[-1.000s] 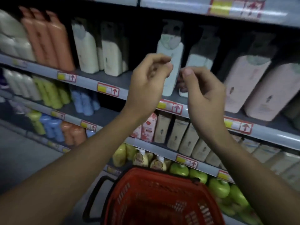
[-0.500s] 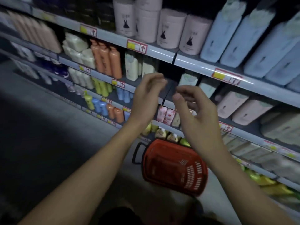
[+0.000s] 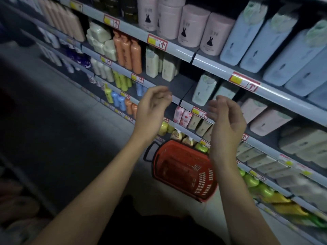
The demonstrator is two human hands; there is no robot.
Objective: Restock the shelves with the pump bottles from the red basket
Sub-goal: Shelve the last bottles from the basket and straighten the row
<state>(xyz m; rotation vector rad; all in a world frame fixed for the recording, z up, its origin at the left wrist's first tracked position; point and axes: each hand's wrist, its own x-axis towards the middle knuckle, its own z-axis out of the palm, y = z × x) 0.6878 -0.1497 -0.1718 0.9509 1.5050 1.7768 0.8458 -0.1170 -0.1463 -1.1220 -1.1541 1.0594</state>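
Fingers of the left hand are loosely curled and hold nothing; those of the right hand are likewise relaxed and empty, the palms facing each other in front of the shelving. The red plastic mesh basket stands on the floor below and between the forearms, its long axis running from upper left to lower right, its black handle pointing left toward the aisle; no contents can be made out. Just behind the hands, pale green pump bottles stand upright on the grey metal shelf. Orange bottles stand farther left; pink cylindrical containers occupy the shelf above.
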